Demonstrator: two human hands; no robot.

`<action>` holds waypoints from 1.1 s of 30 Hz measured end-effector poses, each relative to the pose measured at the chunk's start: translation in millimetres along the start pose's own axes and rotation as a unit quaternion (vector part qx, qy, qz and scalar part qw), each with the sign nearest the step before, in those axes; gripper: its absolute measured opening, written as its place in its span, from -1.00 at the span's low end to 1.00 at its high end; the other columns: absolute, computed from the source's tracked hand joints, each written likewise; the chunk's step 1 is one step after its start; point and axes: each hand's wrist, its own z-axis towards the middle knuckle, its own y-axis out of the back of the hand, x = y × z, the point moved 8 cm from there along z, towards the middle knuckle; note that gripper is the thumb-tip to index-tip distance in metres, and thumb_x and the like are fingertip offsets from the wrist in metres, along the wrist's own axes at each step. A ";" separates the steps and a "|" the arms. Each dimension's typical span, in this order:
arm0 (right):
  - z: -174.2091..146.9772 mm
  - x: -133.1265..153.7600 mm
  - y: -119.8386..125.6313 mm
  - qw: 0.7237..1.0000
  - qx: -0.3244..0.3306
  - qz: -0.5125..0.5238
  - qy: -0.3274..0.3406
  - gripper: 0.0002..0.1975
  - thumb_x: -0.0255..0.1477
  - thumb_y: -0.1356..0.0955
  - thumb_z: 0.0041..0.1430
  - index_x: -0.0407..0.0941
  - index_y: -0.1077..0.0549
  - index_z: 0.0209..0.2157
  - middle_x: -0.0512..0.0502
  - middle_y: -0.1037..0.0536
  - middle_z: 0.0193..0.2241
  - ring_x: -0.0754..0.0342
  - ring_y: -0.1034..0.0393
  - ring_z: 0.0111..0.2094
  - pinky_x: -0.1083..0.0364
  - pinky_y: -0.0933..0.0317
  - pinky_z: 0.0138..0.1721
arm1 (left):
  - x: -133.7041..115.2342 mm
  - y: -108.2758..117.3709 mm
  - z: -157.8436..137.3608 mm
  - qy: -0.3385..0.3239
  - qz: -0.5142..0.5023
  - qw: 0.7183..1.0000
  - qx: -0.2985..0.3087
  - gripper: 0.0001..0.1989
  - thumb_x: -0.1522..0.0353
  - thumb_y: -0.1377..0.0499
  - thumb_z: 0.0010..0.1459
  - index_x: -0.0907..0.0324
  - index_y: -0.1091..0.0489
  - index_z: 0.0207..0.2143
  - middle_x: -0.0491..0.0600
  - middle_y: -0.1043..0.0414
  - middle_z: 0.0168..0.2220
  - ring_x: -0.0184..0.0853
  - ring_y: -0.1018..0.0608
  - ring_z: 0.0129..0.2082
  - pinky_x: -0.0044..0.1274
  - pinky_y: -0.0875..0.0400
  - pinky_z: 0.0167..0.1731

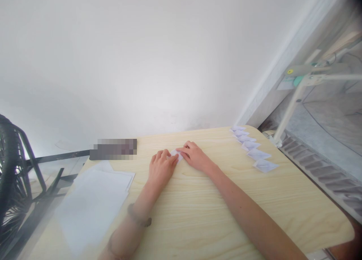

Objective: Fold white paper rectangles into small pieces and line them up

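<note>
A small piece of folded white paper (177, 154) lies on the wooden table (198, 207) near its far edge, partly covered by my fingers. From the left, my left hand (163, 164) holds the paper, its thumb pressed on it and its other fingers curled. My right hand (194, 154) pinches the right side of the same paper with thumb and forefinger. The two hands nearly meet over it. Along the table's right side stands a row of several folded paper shapes (258, 154), pointed like little boats.
Loose white paper sheets (93, 203) lie on the table's left side. Behind them is a blurred-out dark object (113, 149). A black chair (17, 158) stands to the left, a white metal frame (294, 105) to the right. A white wall (158, 63) rises behind the table.
</note>
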 end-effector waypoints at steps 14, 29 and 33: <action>-2.5 -7.1 2.5 1.000 -0.011 -0.009 -0.027 -0.78 -0.41 -0.21 0.15 -0.08 -0.43 -0.22 -0.07 -0.37 -0.34 0.13 -0.24 -0.27 0.13 -0.16 -0.20 | 4.2 2.0 -3.3 -0.006 -0.035 0.999 -0.021 -0.72 0.21 0.02 0.13 0.04 -0.35 -0.16 -0.01 -0.29 -0.14 -0.23 -0.30 -0.10 -0.41 -0.22 -0.17; -5.2 -9.0 7.6 0.995 -0.030 -0.064 -0.064 -0.83 -0.43 -0.22 0.11 -0.11 -0.43 -0.44 -0.02 -0.42 -0.40 0.18 -0.29 -0.39 0.19 -0.10 -0.34 | 8.5 0.5 -5.5 0.037 -0.018 0.999 -0.035 -0.70 0.20 0.01 0.11 0.13 -0.29 -0.15 0.01 -0.37 -0.21 -0.21 -0.34 -0.13 -0.40 -0.23 -0.19; -4.8 -9.2 6.2 0.994 -0.008 -0.090 -0.065 -0.83 -0.45 -0.24 0.05 -0.11 -0.45 -0.51 -0.01 -0.45 -0.48 0.17 -0.30 -0.44 0.18 -0.06 -0.39 | 6.8 1.3 -7.1 0.035 -0.009 0.998 -0.045 -0.72 0.19 0.03 0.12 0.10 -0.35 -0.21 0.00 -0.36 -0.17 -0.21 -0.34 -0.12 -0.39 -0.21 -0.19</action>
